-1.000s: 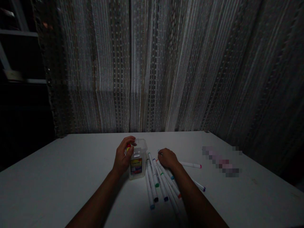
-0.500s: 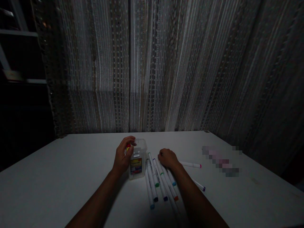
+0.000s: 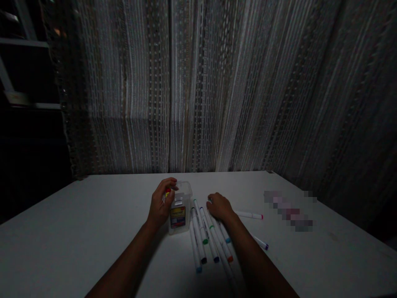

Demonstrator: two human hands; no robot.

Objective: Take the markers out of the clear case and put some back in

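My left hand (image 3: 161, 203) grips the upper left side of a clear plastic box (image 3: 187, 219) with a printed label. The box stands upright on the table. Something with red and yellow ends shows beside the thumb, mostly hidden by the hand. Right of the box, several white markers (image 3: 214, 244) with coloured ends lie in a loose bunch, pointing away from me. My right hand (image 3: 219, 205) rests over the far end of this bunch. Its thumb and forefinger are around the teal tip of a marker, whose body is partly hidden beneath the hand.
Past my right forearm lie a marker with a pink end (image 3: 252, 215) and one with a purple end (image 3: 262, 243). A blurred-out pinkish item (image 3: 291, 213) is farther right on the white table (image 3: 77, 231). A patterned curtain (image 3: 198, 91) hangs behind the table's far edge.
The fingers of my right hand have loosened and lifted slightly, so a teal marker tip now shows between them. My left hand and the box have stayed in place.
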